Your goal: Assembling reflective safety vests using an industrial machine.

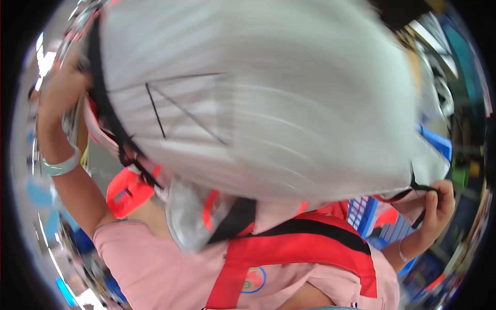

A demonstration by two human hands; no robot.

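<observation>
A large silver-grey sewn fabric bag (310,103) bulges up in front of me and fills most of the head view. Black edging runs down its left side, and dark stitching forms a crossed box on its face. My left hand (64,90) is raised at the bag's black-edged left side, closed on it; motion blurs the fingers. At the lower right corner, my right hand (439,209) pinches the black-trimmed edge between thumb and fingers. Below hang crumpled silver, pink and black parts and a bright red-orange piece (129,194) with a small slot.
A blue plastic basket (364,214) stands behind the bag at the right, with another blue edge above it. Blurred shelves or stacks of goods line the far right. A red and black apron (305,243) covers my pink shirt. The bag hides what lies beyond it.
</observation>
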